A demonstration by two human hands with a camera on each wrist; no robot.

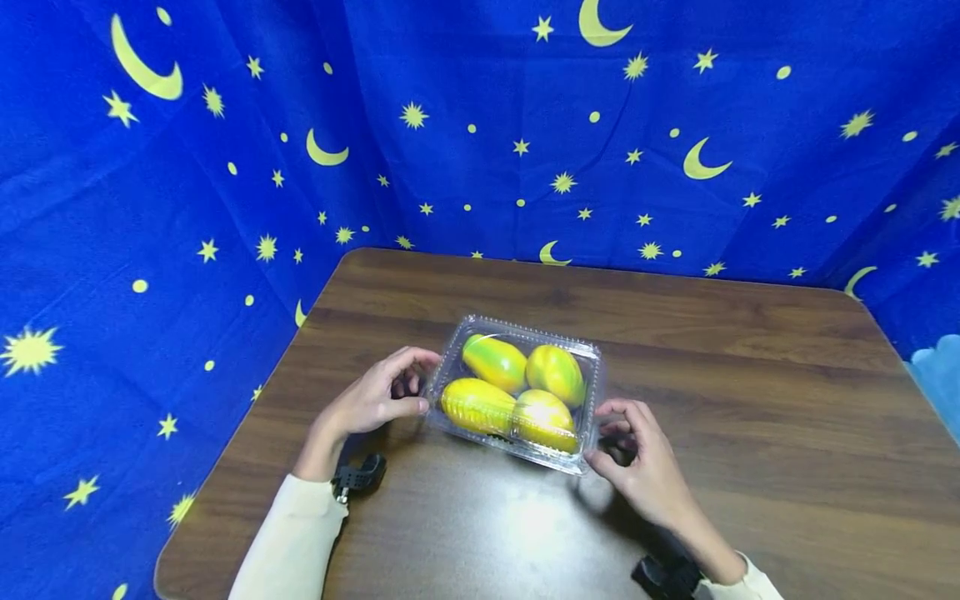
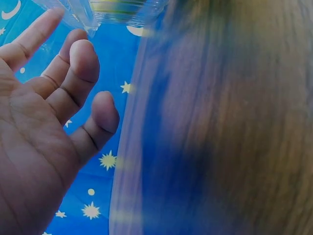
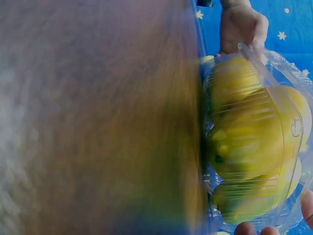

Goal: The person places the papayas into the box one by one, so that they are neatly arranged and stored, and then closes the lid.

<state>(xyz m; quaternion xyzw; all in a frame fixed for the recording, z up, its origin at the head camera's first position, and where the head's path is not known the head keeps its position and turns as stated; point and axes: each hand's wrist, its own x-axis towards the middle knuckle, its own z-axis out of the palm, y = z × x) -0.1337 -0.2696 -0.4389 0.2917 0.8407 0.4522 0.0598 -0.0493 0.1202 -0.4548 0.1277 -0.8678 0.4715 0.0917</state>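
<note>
A clear plastic clamshell box (image 1: pixel 517 454), its lid down, sits slightly turned on the table. Through the lid show several yellow-green mango-like fruits (image 1: pixel 495 362), also seen through the ribbed side in the right wrist view. My left hand (image 1: pixel 372 396) is at the box's left end, with index finger and thumb at its edge. In the left wrist view the other fingers (image 2: pixel 83 61) bend loosely with nothing between them. At the right end, my right hand (image 1: pixel 645 467) has thumb and index finger beside the rim. Only its fingertips (image 3: pixel 245 228) show in the right wrist view.
The brown wood-grain table (image 1: pixel 750 400) has rounded corners and extends beyond the box on all sides. Blue cloth (image 1: pixel 480 158) with yellow moons and stars hangs behind and at the left. Black straps (image 1: pixel 360 475) circle both wrists below the pale sleeves.
</note>
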